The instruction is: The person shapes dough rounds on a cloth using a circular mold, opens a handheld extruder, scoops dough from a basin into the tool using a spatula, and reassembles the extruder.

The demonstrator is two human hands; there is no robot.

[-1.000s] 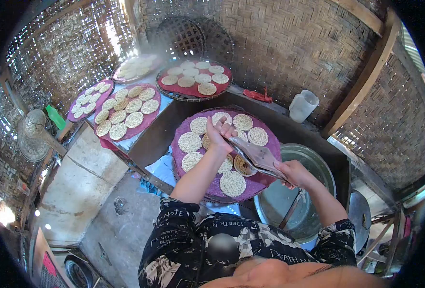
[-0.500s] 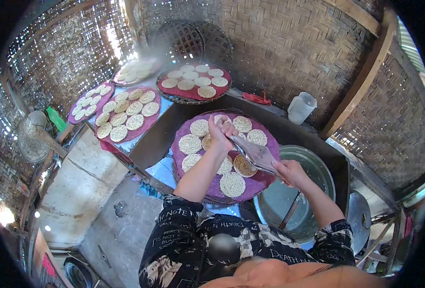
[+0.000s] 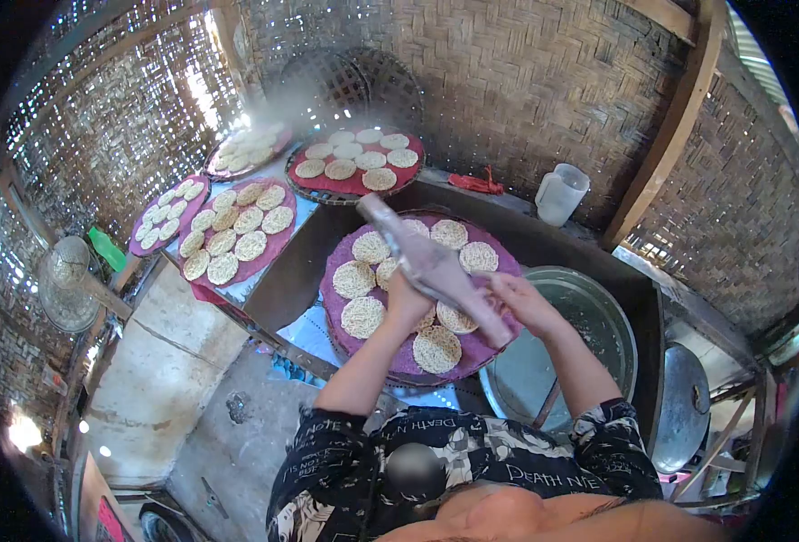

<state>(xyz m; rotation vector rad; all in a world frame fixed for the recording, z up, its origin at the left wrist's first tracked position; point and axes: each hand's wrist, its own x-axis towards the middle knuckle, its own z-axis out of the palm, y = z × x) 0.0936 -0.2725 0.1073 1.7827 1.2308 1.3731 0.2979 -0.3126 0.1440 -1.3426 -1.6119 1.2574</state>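
My left hand [image 3: 407,300] is closed around a long, greyish-pink, paddle-like tool [image 3: 436,266], wide in the middle with narrow ends. Motion blurs it, so its exact kind does not show. It slants over a round tray lined with purple cloth [image 3: 472,361]. Against the tool's right side, the curled fingers of my right hand [image 3: 524,305] are drawn together; what they pinch is unclear. Round, pale, noodle-textured discs lie on the cloth, among them a near disc [image 3: 436,350] and a left disc [image 3: 362,318]. Hands and tool hide some of the others.
Right of the tray stands a large metal basin [image 3: 616,312] with greyish liquid and a stick. Behind are a white jug [image 3: 562,194] and a red bag [image 3: 476,183]. More disc-covered trays, including a back tray [image 3: 305,185], stand left along a dark ledge. A lid [image 3: 682,406] leans at right.
The tool has swung, its far end now pointing up and left. My left hand has come down and nearer, beneath the tool; my right hand has shifted slightly left and up.
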